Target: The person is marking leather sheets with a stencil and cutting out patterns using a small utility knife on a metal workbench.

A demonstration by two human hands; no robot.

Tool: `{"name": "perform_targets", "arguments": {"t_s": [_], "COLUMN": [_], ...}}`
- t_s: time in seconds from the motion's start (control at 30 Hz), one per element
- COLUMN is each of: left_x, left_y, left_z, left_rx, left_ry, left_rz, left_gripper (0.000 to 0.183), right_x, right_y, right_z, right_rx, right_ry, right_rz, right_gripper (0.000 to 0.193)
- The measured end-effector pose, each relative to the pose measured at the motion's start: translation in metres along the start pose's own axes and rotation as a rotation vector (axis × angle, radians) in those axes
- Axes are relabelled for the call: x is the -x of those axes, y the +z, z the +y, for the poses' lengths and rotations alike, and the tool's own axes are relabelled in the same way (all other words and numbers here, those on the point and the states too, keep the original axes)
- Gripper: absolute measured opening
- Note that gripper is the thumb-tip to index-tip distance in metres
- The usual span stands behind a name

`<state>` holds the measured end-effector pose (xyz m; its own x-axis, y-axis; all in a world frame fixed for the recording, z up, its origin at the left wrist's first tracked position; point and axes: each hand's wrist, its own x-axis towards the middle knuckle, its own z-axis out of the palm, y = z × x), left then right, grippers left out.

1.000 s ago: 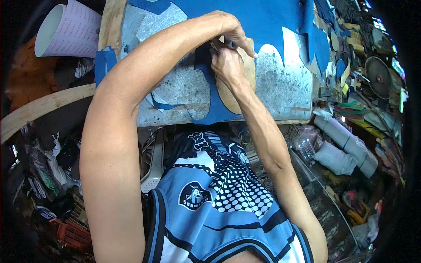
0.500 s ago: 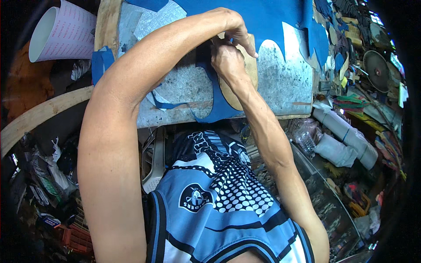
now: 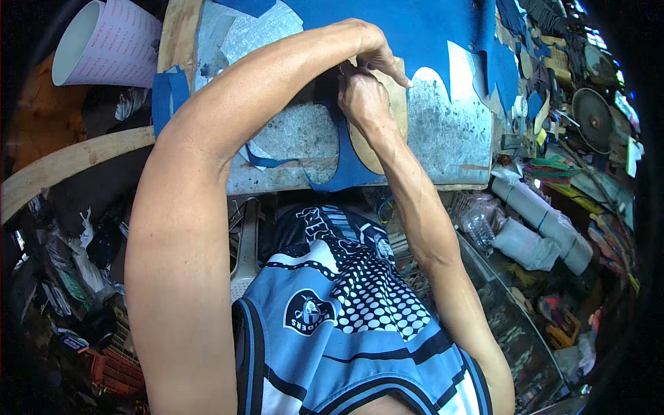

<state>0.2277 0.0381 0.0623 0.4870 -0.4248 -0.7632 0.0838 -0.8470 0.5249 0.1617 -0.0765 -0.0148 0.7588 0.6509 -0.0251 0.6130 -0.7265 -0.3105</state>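
Note:
A tan flat pattern piece with a rounded near end lies on a blue sheet at the worktable's front half. My left arm arches across from the left. Its hand, my left hand, rests over the far part of the pattern, a finger stretched out along its right side. Just below it, my right hand is closed in a fist at the pattern's left edge. Whatever that fist holds is hidden. The blue sheet has a cut curved edge, and a narrow strip of it trails left.
The metal-topped worktable has more blue material across its far side. A white printed roll stands at the left beside a wooden beam. Wrapped rolls, a round fan and scraps crowd the right.
The view has shifted slightly. Both hands stay at the pattern piece, with little visible movement against it.

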Motion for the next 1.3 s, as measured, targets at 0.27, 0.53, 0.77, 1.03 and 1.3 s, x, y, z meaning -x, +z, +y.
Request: {"name": "perform_targets", "arguments": {"t_s": [0.27, 0.53, 0.77, 1.03, 1.3], "left_x": [-0.019, -0.018, -0.012, -0.01, -0.003], "left_y": [0.011, 0.054, 0.111, 0.118, 0.121], "left_z": [-0.009, -0.016, -0.027, -0.024, -0.022], "left_rx": [0.099, -0.379, -0.406, -0.315, -0.284], "left_ry": [-0.017, 0.059, 0.033, 0.027, -0.015], "left_rz": [0.045, 0.515, 0.678, 0.684, 0.658], "left_gripper": [0.096, 0.03, 0.086, 0.086, 0.086], "right_x": [0.017, 0.08, 0.122, 0.165, 0.194], "right_y": [-0.016, -0.038, -0.051, -0.064, -0.084], "right_z": [-0.005, -0.016, -0.029, -0.013, 0.019], "right_rx": [-0.042, -0.094, -0.16, -0.151, -0.125], "right_ry": [0.057, 0.112, 0.155, 0.142, 0.119], "right_rz": [-0.08, -0.116, -0.159, -0.209, -0.273], "right_gripper": [0.032, 0.032, 0.032, 0.033, 0.035]}}
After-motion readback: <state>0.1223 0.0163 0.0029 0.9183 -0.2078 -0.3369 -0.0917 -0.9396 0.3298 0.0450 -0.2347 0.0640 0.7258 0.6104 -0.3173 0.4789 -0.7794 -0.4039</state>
